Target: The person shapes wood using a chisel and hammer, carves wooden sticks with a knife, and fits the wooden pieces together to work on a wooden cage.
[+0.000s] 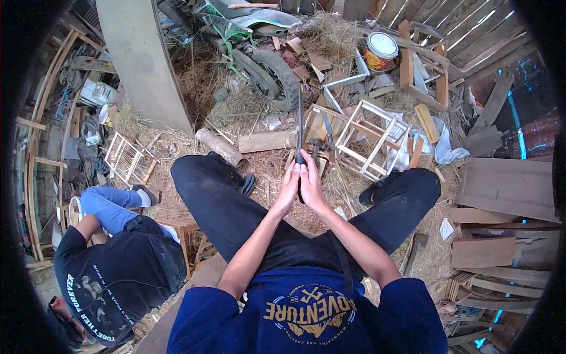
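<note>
My left hand (288, 187) and my right hand (311, 184) are pressed together, palms facing, in front of my lap. Between them is the dark handle of a long, thin-bladed tool (300, 121), its blade pointing away from me. Just beyond my fingertips, a hammer-like tool (316, 146) and a dark blade (328, 127) rest near a wooden board. To the right of these lies a small wooden frame (372, 138) made of thin slats.
Another person (121, 271) sits at the left beside a wooden stool (180, 227). A wheel (280, 79), a paint bucket (381, 52), a log (219, 146) and a plank (266, 141) lie ahead on straw. Stacked boards (483, 252) line the right.
</note>
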Tool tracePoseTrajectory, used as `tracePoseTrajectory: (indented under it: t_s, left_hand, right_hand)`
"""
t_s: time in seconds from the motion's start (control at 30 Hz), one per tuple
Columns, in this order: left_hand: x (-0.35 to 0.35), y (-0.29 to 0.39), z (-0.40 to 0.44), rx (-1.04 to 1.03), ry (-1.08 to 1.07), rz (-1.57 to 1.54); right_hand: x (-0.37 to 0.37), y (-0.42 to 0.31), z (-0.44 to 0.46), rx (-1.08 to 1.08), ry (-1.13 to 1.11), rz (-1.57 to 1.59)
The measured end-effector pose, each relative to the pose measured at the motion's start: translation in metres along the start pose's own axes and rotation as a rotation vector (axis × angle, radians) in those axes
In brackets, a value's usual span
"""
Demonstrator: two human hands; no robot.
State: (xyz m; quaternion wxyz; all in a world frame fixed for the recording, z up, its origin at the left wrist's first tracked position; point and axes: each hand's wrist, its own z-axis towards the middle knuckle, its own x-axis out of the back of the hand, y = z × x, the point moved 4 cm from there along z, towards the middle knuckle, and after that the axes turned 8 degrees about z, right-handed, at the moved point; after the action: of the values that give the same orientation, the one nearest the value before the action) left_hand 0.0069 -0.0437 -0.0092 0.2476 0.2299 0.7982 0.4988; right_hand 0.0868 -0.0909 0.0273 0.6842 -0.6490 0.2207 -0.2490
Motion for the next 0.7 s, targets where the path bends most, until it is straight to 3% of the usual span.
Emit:
tracePoseTrajectory:
  t_s: [0.2,0.4,0.6,0.7]
  left_hand:
    - [-0.003,0.009,0.000,0.000,-0.016,-0.119]
    - [0.000,0.008,0.002,-0.073,-0.010,-0.019]
    - [-0.002,0.012,0.003,-0.106,0.018,-0.057]
    - [-0.004,0.017,0.001,-0.096,0.068,-0.082]
  right_hand:
    - [0.005,0.000,0.002,-0.045,-0.043,0.012]
    - [0.009,-0.013,0.001,-0.069,-0.035,-0.052]
    - [0.016,0.002,0.006,0.041,-0.064,-0.217]
    - [0.016,0.003,0.006,-0.038,-0.112,-0.130]
